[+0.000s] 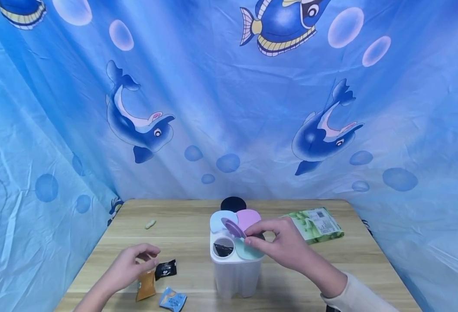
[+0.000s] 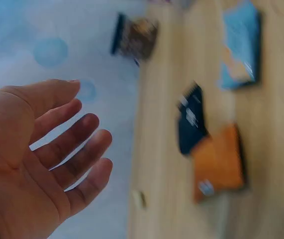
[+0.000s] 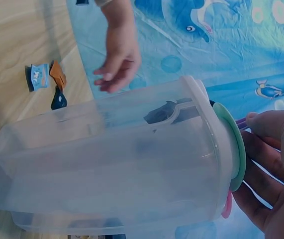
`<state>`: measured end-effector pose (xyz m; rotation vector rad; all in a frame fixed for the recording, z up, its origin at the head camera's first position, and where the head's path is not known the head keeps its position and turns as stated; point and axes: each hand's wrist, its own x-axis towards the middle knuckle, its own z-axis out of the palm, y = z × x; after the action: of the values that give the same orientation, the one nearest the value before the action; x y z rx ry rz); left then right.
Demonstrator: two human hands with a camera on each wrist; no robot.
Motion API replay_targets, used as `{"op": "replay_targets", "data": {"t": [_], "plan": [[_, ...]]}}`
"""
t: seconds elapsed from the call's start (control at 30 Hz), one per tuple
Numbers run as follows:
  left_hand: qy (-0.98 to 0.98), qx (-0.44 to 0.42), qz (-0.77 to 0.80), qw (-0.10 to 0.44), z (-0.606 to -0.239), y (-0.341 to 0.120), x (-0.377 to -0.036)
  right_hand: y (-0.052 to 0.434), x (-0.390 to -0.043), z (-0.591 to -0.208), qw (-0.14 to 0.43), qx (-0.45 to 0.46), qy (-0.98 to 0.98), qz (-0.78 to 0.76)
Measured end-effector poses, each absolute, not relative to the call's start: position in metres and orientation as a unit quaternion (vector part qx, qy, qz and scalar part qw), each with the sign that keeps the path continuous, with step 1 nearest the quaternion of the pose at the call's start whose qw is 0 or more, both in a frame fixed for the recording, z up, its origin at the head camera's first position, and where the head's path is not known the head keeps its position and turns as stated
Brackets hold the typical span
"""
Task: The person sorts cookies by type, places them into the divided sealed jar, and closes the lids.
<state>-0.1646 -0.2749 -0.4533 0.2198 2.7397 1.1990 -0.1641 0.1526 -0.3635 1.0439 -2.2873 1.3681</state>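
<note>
A translucent container [image 1: 236, 277] with a white top and light blue, pink and mint green lids stands on the table. My right hand [image 1: 283, 242] pinches a purple lid [image 1: 233, 228] between thumb and fingers, tilted up beside a round opening. Inside that opening lies a black packet [image 1: 223, 250]. My left hand [image 1: 129, 265] has loosely bent fingers and holds nothing, as the left wrist view also shows. Near it on the table are an orange packet [image 1: 146, 289], a black wrapped packet [image 1: 166, 269] and a blue packet [image 1: 173, 299].
Behind the container shows a round black top [image 1: 233, 203]; the left wrist view has a dark-lidded jar with brown contents [image 2: 141, 39]. A green printed bag [image 1: 318, 224] lies at the back right. A small pale piece [image 1: 150, 224] sits at the back left. A blue curtain [image 1: 229, 108] surrounds the table.
</note>
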Motion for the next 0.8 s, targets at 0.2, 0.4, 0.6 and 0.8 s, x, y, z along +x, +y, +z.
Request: {"op": "replay_targets", "data": {"t": [0.2,0.4,0.6,0.8], "plan": [[0.903,0.034,0.401,0.147,-0.485,-0.301,-0.166,0.152,-0.164,-0.363,0.134,0.357,-0.793,0.475],[0.899,0.012,0.405,0.165,-0.503,-0.306,-0.162,0.153,-0.163,-0.364,0.140,0.360,-0.790,0.476],[0.908,-0.013,0.391,0.153,-0.514,-0.305,-0.163,0.153,-0.163,-0.364,0.143,0.364,-0.789,0.475],[0.914,-0.018,0.380,0.141,-0.518,-0.303,-0.163,0.153,-0.163,-0.364,0.143,0.366,-0.788,0.475]]}}
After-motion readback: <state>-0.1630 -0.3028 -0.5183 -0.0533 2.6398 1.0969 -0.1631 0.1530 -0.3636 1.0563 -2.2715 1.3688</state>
